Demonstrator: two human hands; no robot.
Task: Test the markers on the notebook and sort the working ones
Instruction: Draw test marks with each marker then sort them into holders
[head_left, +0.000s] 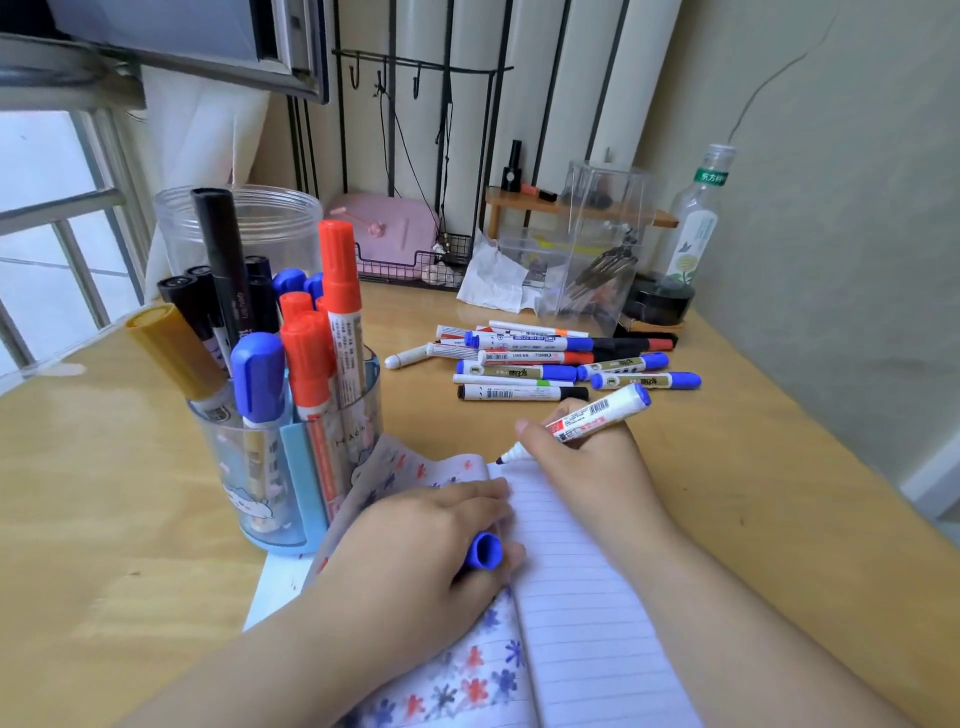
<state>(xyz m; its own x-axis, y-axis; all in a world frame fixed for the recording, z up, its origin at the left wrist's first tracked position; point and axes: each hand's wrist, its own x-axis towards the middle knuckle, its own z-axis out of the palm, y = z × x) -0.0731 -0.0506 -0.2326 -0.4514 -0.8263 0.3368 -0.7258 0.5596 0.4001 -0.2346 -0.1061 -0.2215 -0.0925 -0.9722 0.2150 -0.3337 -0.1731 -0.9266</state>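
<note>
Notebook (587, 597) lies open by the cup (291, 467). Left hand (415, 551) pins its page, fingers curled round the cap (484, 551). Right hand (587, 462) grips the marker (582, 421), tip at the notebook's top edge. I'd do a short light stroke on clean lines.

Notebook at lower centre of the bench (104, 467)

The notebook (587, 597) lies at lower centre; the marker holder (291, 457) stands to its upper left, loose markers (540, 358) lie above it, a jar (244, 223) stands behind the holder.
</note>
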